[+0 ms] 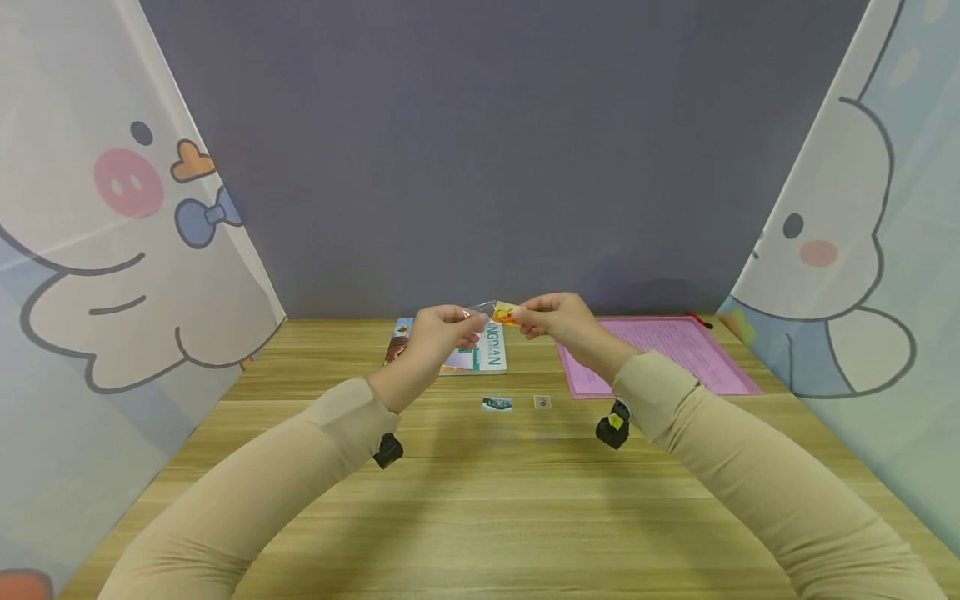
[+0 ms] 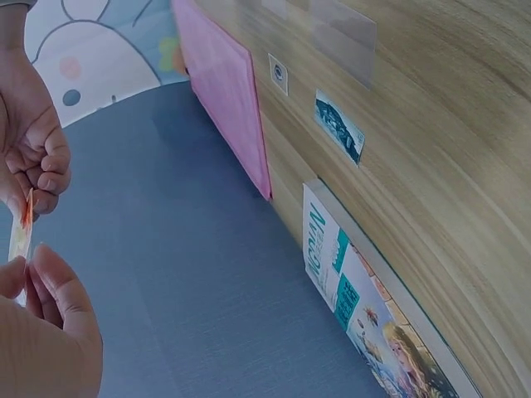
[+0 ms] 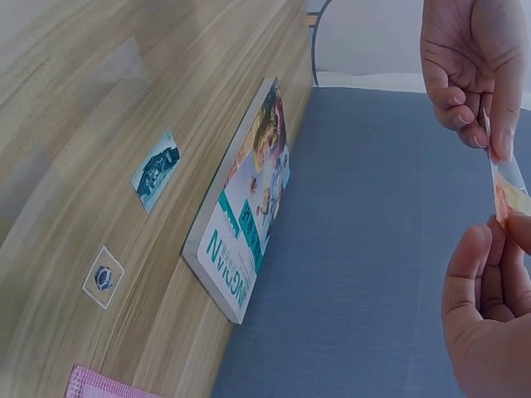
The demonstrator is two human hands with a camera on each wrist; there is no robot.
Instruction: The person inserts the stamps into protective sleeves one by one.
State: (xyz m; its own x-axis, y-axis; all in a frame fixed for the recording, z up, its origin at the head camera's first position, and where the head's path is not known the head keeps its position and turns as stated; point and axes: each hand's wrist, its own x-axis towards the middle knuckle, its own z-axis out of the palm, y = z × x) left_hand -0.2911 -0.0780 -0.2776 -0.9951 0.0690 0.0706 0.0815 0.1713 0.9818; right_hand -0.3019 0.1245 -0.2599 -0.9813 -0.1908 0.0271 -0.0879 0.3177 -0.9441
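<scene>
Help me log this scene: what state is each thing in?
Left hand: pinching clear sleeve
Right hand: pinching orange-yellow piece
Clear sleeve: held up
Orange-yellow piece: held up; whether sleeved, unclear
Book: closed, lying flat
Pink folder: flat, closure unclear
Teal picture: lying flat
Small square piece: lying flat

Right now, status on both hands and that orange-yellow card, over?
Left hand pinching clear plastic. Right hand pinching orange-yellow card, held above table. No obstruction seen; book and pink folder lying flat.

Beige sleeves (image 1: 262,482), black wrist cameras (image 1: 611,434)
</scene>
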